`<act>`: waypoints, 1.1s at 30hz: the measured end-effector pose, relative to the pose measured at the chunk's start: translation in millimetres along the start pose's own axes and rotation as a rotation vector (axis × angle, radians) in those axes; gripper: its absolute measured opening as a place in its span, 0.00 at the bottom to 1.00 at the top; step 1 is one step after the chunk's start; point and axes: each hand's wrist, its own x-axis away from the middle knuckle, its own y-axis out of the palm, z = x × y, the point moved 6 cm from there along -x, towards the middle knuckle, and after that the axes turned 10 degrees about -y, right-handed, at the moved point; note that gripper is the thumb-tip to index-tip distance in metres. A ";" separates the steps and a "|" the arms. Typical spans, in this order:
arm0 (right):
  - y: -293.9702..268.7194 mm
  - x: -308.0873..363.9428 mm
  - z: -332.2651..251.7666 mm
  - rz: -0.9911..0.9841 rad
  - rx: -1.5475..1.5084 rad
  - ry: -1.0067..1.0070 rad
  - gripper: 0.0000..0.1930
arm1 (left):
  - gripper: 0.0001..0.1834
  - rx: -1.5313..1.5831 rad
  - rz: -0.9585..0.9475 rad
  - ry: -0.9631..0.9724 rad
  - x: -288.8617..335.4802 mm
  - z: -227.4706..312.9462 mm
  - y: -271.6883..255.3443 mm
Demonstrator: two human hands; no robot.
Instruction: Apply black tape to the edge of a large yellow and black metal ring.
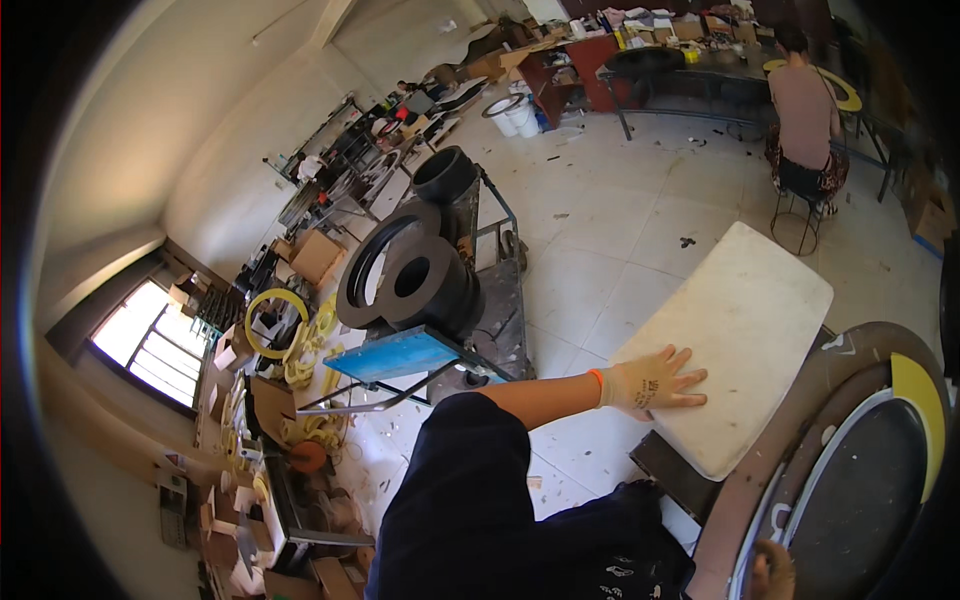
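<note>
My left hand point(660, 383), in a pale thin glove with an orange band at the wrist, lies flat with fingers spread on a cream-coloured slab with rounded corners point(755, 315). The slab's near end sits over a dark block point(680, 478). At the lower right is a large brown ring-shaped piece point(735, 520) around a dark round centre point(860, 490). A yellow curved strip point(918, 410) lies along its far right part. My right hand point(772, 572) is by the ring's near inner edge, mostly cut off and blurred, so its grip is unclear.
To the left stands a metal cart point(505, 310) with a blue panel point(395, 355) and thick black rings point(435, 285). Cartons and yellow rings point(277, 322) crowd the window wall. A person point(803, 110) sits on a stool at a far table; white buckets point(512, 115) stand farther back.
</note>
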 end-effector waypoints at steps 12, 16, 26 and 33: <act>-22.1 -186.6 -6.7 0.215 0.436 -0.098 0.15 | 0.34 0.561 0.753 -0.217 16.2 -131.3 -200.8; 21.1 -263.7 8.3 0.166 0.260 0.082 0.16 | 0.34 0.646 0.708 -0.310 25.1 -130.4 -189.7; 40.5 -417.7 36.8 0.098 0.791 0.131 0.22 | 0.34 0.718 0.820 -0.227 38.8 -146.8 -182.0; 44.6 -453.2 16.8 0.140 0.764 0.019 0.20 | 0.34 0.640 0.947 -0.097 41.3 -157.0 -179.7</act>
